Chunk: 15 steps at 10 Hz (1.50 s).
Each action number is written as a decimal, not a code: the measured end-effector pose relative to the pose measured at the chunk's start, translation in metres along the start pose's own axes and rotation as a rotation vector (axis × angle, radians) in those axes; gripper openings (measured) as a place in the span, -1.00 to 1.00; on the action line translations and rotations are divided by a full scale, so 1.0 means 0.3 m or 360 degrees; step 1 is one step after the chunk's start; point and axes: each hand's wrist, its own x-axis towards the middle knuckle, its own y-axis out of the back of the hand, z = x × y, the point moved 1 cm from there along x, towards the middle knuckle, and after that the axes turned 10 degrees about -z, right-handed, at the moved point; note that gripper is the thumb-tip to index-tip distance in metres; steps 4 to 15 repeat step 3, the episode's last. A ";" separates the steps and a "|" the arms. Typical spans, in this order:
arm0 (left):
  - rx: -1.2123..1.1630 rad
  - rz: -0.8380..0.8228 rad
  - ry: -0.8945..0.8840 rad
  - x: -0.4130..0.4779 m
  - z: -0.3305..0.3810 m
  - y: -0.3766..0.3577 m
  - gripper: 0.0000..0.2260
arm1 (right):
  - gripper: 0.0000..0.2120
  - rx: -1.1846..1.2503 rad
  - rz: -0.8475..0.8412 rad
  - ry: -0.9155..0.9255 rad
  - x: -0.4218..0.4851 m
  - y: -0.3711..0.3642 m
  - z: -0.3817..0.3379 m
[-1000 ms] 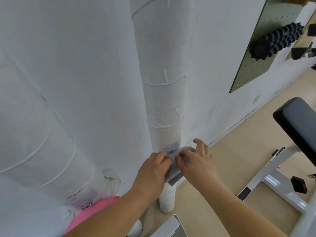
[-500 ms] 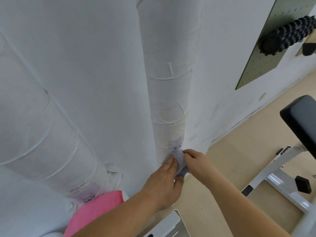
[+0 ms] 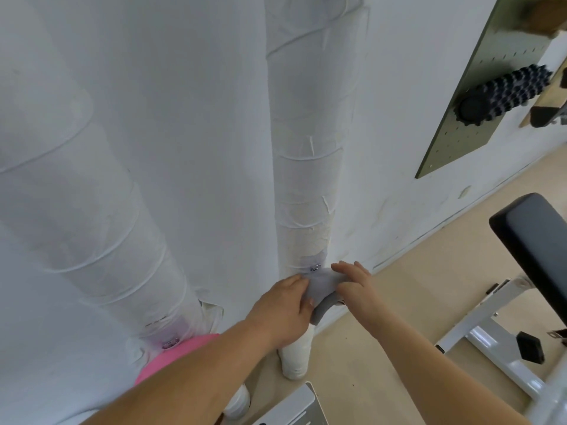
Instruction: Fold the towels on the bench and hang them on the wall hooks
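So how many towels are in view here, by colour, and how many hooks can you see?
Grey towels: 1, held by the left hand and right hand
Pink towels: 1
Hooks: 2, one above the grey towel, one above the pink towel
Total: 4

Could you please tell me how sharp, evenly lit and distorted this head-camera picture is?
Head view: soft, even light without glare; wide-angle bending curves the wrapped pipe and wall; the foam roller is motion-smeared; both hands, left hand and right hand, on the grey towel, are slightly soft.
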 end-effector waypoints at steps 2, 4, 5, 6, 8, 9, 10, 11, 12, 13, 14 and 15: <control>-0.0052 0.0094 -0.0042 -0.074 0.012 0.044 -0.64 | -0.50 -0.0051 0.0147 0.0104 -0.072 -0.027 -0.029; -0.0152 0.0159 -0.0052 -0.149 0.025 0.079 -0.61 | -0.58 -0.0160 0.0258 0.0157 -0.160 -0.028 -0.133; -0.0152 0.0159 -0.0052 -0.149 0.025 0.079 -0.61 | -0.58 -0.0160 0.0258 0.0157 -0.160 -0.028 -0.133; -0.0152 0.0159 -0.0052 -0.149 0.025 0.079 -0.61 | -0.58 -0.0160 0.0258 0.0157 -0.160 -0.028 -0.133; -0.0152 0.0159 -0.0052 -0.149 0.025 0.079 -0.61 | -0.58 -0.0160 0.0258 0.0157 -0.160 -0.028 -0.133; -0.0152 0.0159 -0.0052 -0.149 0.025 0.079 -0.61 | -0.58 -0.0160 0.0258 0.0157 -0.160 -0.028 -0.133; -0.0152 0.0159 -0.0052 -0.149 0.025 0.079 -0.61 | -0.58 -0.0160 0.0258 0.0157 -0.160 -0.028 -0.133; -0.0152 0.0159 -0.0052 -0.149 0.025 0.079 -0.61 | -0.58 -0.0160 0.0258 0.0157 -0.160 -0.028 -0.133; -0.0152 0.0159 -0.0052 -0.149 0.025 0.079 -0.61 | -0.58 -0.0160 0.0258 0.0157 -0.160 -0.028 -0.133; -0.0152 0.0159 -0.0052 -0.149 0.025 0.079 -0.61 | -0.58 -0.0160 0.0258 0.0157 -0.160 -0.028 -0.133; -0.0152 0.0159 -0.0052 -0.149 0.025 0.079 -0.61 | -0.58 -0.0160 0.0258 0.0157 -0.160 -0.028 -0.133; -0.0152 0.0159 -0.0052 -0.149 0.025 0.079 -0.61 | -0.58 -0.0160 0.0258 0.0157 -0.160 -0.028 -0.133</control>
